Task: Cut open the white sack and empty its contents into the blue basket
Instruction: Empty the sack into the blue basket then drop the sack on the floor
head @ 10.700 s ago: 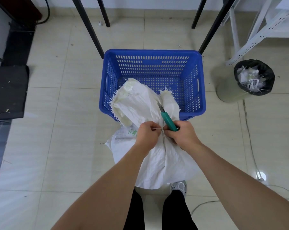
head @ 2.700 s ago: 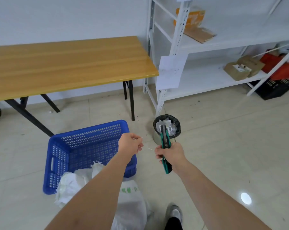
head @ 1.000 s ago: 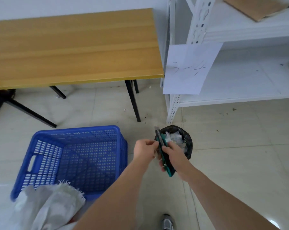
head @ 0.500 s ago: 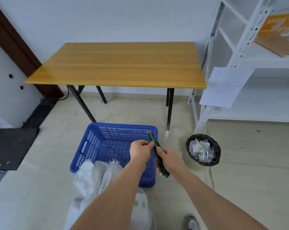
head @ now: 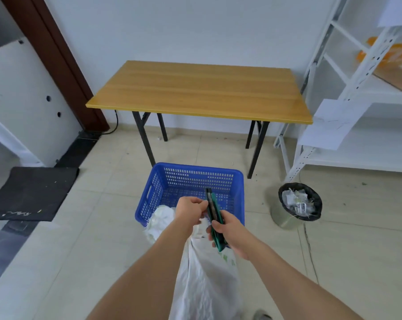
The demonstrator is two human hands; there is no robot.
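Observation:
The white sack stands on the floor between my arms, its frayed open top leaning against the near wall of the blue basket. The basket looks empty inside. My right hand is closed around a green utility knife that points up and away over the basket. My left hand pinches the knife near its blade end with thumb and fingers. Both hands hover just above the sack's top.
A wooden table on black legs stands behind the basket. A bin with a black liner full of scraps sits to the right, below a white metal shelf. A black mat lies on the left floor.
My view has swung back from the bin to the basket and sack. Both hands stay together on the knife and have come back over the sack's top.

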